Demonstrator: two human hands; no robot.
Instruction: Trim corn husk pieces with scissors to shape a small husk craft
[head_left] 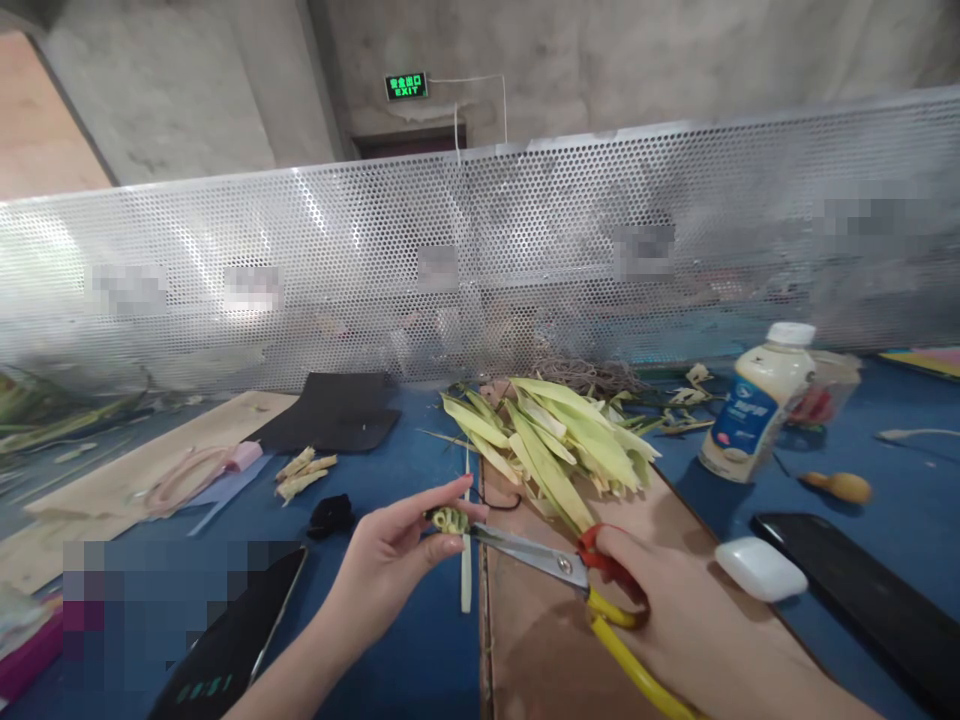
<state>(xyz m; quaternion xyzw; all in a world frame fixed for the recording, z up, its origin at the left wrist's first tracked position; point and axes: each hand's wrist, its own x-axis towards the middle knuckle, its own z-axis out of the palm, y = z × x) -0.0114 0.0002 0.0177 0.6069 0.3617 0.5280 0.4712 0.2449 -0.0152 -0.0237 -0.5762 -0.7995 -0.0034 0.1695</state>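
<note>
Between the thumb and fingers of my left hand point(401, 540) is a small green braided piece of husk point(450, 520). A narrow pale strip point(466, 580) hangs down beside it. My right hand point(667, 600) is closed round the red and yellow handles of a pair of scissors point(551, 562). Their blades point left, and the tips reach the braided piece at my left fingertips. The blades look nearly closed; whether a strand lies between them I cannot tell. Just beyond the scissors lies a pile of pale green corn husks point(547, 430) on a brown board point(555, 650).
A milky drink bottle point(757, 400) stands at the right, near a white earphone case point(761, 568), a black phone point(847, 590) and a small gourd point(836, 487). Left are another phone point(240, 640), black sheet point(330, 412) and husk scraps point(304, 472). A perforated metal screen point(360, 260) borders the blue table.
</note>
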